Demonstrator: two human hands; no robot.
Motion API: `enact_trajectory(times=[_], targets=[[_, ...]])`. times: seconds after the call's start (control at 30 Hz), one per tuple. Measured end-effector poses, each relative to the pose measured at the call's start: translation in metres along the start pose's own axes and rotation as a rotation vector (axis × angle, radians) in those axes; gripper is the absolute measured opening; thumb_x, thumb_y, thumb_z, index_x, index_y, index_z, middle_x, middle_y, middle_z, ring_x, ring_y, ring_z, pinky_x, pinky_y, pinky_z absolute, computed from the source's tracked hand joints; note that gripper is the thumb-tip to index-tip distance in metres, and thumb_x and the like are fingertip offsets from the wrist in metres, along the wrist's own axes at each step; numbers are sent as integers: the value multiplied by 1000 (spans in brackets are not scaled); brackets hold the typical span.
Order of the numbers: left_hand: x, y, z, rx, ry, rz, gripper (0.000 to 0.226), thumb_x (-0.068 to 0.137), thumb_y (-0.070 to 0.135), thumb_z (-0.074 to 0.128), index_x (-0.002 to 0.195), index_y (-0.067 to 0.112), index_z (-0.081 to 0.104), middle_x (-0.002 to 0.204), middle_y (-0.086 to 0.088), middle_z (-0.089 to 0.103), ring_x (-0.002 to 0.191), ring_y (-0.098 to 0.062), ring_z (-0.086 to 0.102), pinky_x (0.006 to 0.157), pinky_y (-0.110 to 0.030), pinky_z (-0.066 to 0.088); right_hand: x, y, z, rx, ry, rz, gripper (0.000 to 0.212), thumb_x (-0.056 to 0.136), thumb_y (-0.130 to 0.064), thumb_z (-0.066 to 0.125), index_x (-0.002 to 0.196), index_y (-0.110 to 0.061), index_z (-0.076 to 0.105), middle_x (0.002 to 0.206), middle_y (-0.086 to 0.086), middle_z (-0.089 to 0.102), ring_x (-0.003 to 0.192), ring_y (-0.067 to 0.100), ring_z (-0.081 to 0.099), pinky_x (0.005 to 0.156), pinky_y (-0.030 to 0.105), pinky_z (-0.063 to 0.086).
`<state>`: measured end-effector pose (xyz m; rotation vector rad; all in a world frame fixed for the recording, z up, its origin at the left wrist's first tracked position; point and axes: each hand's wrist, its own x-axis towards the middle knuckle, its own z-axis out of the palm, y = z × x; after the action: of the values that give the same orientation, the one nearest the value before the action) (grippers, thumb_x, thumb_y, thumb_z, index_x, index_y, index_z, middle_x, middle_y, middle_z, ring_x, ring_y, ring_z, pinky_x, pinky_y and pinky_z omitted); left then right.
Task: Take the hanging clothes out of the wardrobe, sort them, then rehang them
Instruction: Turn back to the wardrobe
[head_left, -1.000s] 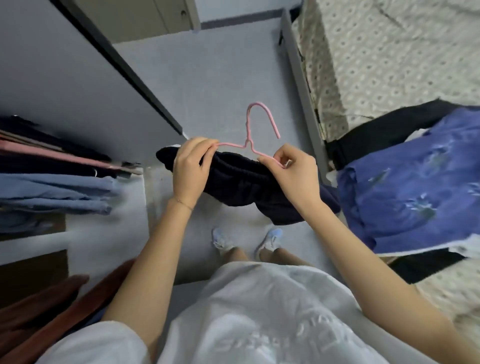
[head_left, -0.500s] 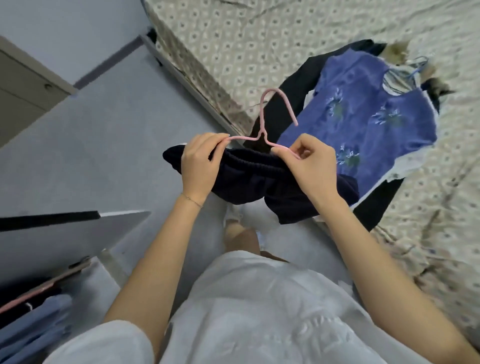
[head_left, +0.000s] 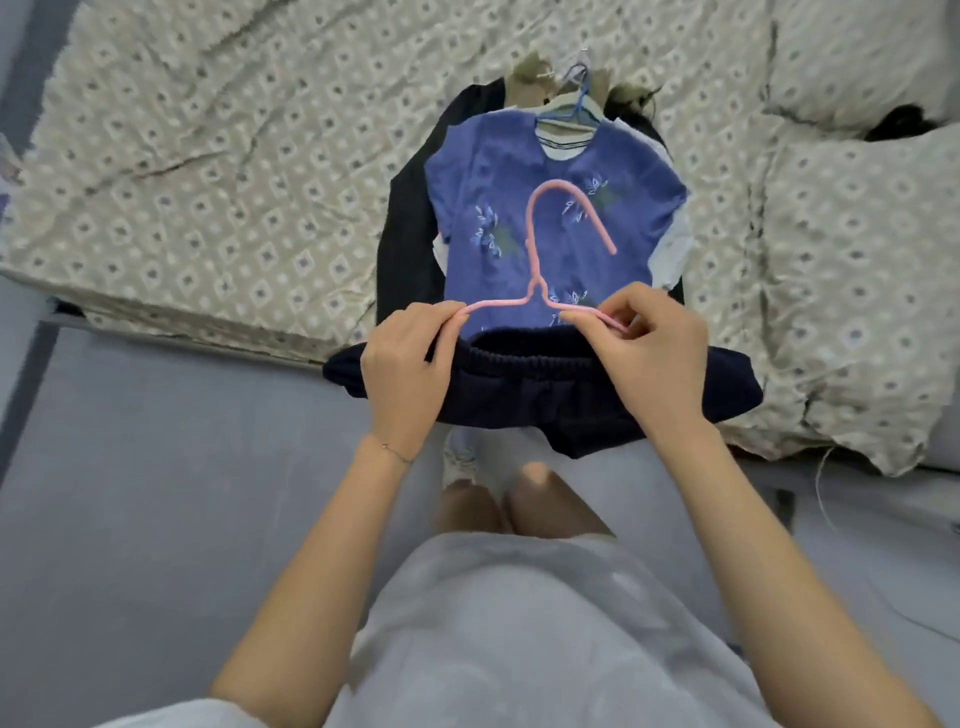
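Shorts (head_left: 545, 387) hang below pink hanger (head_left: 531, 254), its ends pinched in left hand (head_left: 405, 369) and right hand (head_left: 655, 358).

We see a thin pink hanger (head_left: 535, 249) and a dark navy garment (head_left: 545, 395), plain, with a ribbed waistband. The periwinkle-blue short-sleeved top (head_left: 519, 171) bears pale blue and green embroidered sprigs, beside a plain black garment (head_left: 410, 228). The beige quilted bedspread (head_left: 234, 156) repeats white diamonds with grey centres. The smooth floor (head_left: 156, 493) is plain grey-blue.
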<state>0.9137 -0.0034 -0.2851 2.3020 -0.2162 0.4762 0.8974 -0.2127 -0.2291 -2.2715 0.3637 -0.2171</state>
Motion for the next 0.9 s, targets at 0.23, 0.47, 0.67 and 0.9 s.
enact_trajectory(times=[0.23,0.47,0.67,0.9], targets=[[51,11,49,-113,-89,52,18,100,18,60,95,7,74,84,-2,71,73,-24,64,66,-46,52,37,21,-14,-11,142,75,36,79,-40,80,64,-14,59,58,-3,56,55,12,45,55,21,36],[123,27,97,-88,-87,94,20,101,19,61,96,6,75,84,-3,72,72,-25,63,66,-45,50,119,39,-30,39,151,105,37,79,-37,81,63,-12,59,58,-4,55,54,14,44,55,22,37],[179,28,141,-27,-53,103,18,100,19,62,98,8,76,86,-2,73,73,-23,65,66,-42,50,200,58,-30,140,67,148,38,77,-41,81,61,-16,58,56,-5,54,51,11,42,56,18,36],[254,2,205,-10,-29,111,20,100,20,62,98,7,76,84,-2,73,74,-21,65,66,-42,52,294,74,-8,172,53,188,39,77,-39,82,62,-10,60,59,-6,57,49,7,43,55,13,34]])
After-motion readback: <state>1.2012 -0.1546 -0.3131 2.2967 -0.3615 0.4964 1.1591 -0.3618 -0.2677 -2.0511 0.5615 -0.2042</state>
